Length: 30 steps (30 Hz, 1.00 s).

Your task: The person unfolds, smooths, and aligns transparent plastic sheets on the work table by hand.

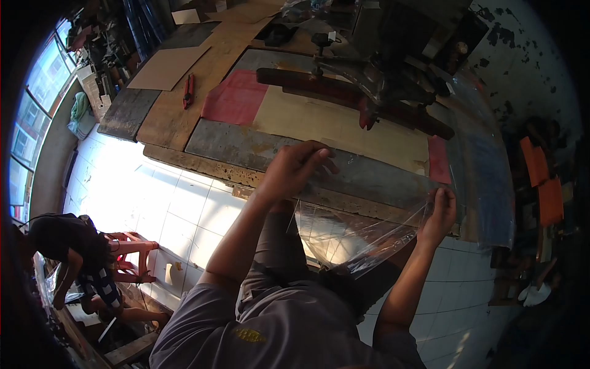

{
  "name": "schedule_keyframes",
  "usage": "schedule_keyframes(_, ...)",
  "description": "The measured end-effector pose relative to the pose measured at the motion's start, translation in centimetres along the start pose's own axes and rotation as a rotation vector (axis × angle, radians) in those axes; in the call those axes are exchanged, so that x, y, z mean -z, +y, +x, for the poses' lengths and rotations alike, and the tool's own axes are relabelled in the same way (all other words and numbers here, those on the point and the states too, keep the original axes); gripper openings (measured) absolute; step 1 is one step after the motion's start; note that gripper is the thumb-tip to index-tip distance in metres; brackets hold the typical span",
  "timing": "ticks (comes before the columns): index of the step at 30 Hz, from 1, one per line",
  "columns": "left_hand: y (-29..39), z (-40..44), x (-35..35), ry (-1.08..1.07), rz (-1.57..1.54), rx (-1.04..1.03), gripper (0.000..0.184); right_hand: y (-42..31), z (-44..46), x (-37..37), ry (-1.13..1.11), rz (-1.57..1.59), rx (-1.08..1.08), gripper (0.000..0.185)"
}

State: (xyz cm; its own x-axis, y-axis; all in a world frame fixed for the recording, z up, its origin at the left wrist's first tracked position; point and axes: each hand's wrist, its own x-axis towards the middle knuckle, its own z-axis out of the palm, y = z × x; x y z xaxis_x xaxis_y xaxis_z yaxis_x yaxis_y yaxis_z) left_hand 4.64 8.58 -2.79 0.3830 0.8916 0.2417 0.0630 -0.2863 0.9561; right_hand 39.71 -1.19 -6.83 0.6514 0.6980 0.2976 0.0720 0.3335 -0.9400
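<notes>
A clear plastic sheet (350, 237) hangs off the table's front edge, between my two hands. My left hand (298, 169) is over the grey work surface (227, 140), fingers curled in a pinch; whether plastic is between them is hard to see. On the right, my right hand (441, 212) pinches the sheet's right corner at the edge. Beyond my hands a cream sheet (332, 126) lies flat, with a red piece (235, 97) at its left end and a narrow red piece (439, 158) at its right. A dark metal clamp bar (307, 85) crosses above them.
A red cutter (188, 91) and a brown board (166, 67) lie on the left of the table. A machine arm (356, 69) stands over the back. At lower left a person (70, 252) bends beside a red stool (132, 249). Orange pieces (541, 178) are at far right.
</notes>
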Motion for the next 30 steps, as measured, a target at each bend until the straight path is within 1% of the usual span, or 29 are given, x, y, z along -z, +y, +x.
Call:
schedule_keyframes(7,-0.1,0.0,0.2,-0.007,-0.014,0.018,0.029,-0.2,-0.1,0.0,-0.031,0.093,-0.003,0.027)
schedule_keyframes(12,-0.4,0.0,0.0,0.039,-0.140,0.005,0.029,-0.6,0.1,0.9,-0.122,0.127,-0.036,0.034)
schedule_keyframes(15,-0.3,-0.1,0.0,0.065,-0.173,0.000,0.029,-1.7,-0.1,0.7,-0.153,0.063,-0.001,0.036)
schedule_keyframes(17,-0.5,-0.1,0.0,0.093,-0.189,0.002,0.029,-2.7,-0.1,0.6,-0.183,-0.008,0.072,0.033)
schedule_keyframes(20,-0.3,0.0,0.1,0.112,-0.115,-0.040,0.029,-4.0,-0.2,0.7,-0.239,-0.089,0.177,0.030)
schedule_keyframes(22,-0.4,-0.1,0.0,0.138,-0.187,-0.011,0.029,-4.9,-0.1,0.6,-0.298,-0.159,0.275,0.027)
schedule_keyframes(25,-0.4,-0.1,0.0,0.154,-0.202,-0.001,0.030,-7.4,0.3,0.3,-0.416,-0.457,0.514,0.024)
schedule_keyframes(30,-0.2,-0.1,0.0,0.182,-0.208,-0.009,0.029,-9.4,0.4,-0.7,-0.508,-0.622,0.654,0.020)
